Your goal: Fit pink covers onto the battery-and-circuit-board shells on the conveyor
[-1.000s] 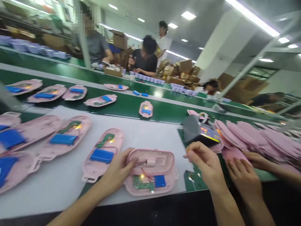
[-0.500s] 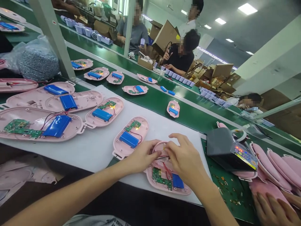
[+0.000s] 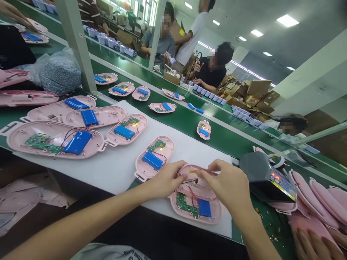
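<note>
A pink shell [image 3: 217, 213] lies in front of me, holding a green circuit board [image 3: 187, 205] and a blue battery [image 3: 204, 208], with red and black wires. A second pink part sits at its upper end, with a small yellow strip [image 3: 193, 171] on it. My left hand [image 3: 169, 179] pinches the left edge of this upper part, thumb inside. My right hand [image 3: 227, 184] curls over its right side, thumb and fingers close together at the rim; what they pinch is too small to tell. Left of them lies another pink shell [image 3: 168, 143] with a blue battery [image 3: 152, 160].
More pink shells [image 3: 16, 139] with batteries lie at the left. A grey device [image 3: 257, 177] with a lit display stands at the right, by stacked pink covers [image 3: 311, 195] and another person's hand [image 3: 311, 240]. A metal post [image 3: 78, 47] rises at the left. People sit across the green benches.
My right hand has moved right, from the middle of the upper pink part to its right rim, uncovering the yellow strip. My left hand stays at the left edge. The view has shifted slightly.
</note>
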`<state>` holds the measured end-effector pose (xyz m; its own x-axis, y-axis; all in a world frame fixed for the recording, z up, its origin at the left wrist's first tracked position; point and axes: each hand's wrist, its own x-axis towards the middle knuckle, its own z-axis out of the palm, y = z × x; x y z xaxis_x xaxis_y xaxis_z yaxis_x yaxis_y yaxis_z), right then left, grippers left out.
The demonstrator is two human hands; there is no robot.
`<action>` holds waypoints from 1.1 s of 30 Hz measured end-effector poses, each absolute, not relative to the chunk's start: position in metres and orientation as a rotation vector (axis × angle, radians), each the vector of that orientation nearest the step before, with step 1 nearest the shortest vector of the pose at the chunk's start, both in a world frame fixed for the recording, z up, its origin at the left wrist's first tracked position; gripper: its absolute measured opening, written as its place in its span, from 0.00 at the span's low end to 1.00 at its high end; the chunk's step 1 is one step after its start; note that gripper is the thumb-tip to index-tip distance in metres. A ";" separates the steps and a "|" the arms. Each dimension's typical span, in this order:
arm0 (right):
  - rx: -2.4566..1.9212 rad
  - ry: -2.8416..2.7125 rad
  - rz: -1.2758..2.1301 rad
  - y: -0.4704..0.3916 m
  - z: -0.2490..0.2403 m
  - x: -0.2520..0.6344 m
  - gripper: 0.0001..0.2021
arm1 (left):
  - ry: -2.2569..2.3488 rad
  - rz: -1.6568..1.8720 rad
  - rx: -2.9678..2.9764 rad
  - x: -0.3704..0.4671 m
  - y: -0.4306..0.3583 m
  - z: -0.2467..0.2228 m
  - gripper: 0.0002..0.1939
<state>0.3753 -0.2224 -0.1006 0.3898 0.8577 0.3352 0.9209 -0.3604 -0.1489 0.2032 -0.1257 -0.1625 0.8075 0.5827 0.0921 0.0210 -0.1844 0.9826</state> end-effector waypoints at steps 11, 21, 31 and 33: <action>-1.928 -1.691 0.112 -0.258 -0.104 0.376 0.09 | 0.273 0.544 1.797 0.206 -0.136 -0.164 0.13; -2.351 -1.988 0.523 -0.272 -0.157 0.357 0.60 | -0.082 -0.027 2.415 0.196 -0.093 -0.091 0.28; -2.510 -0.880 -0.025 -0.193 -0.110 0.481 0.42 | 0.721 0.294 2.293 0.450 0.059 -0.073 0.17; -2.643 -0.707 -0.011 -0.148 -0.095 0.516 0.43 | 0.728 0.291 2.248 0.480 0.068 -0.078 0.16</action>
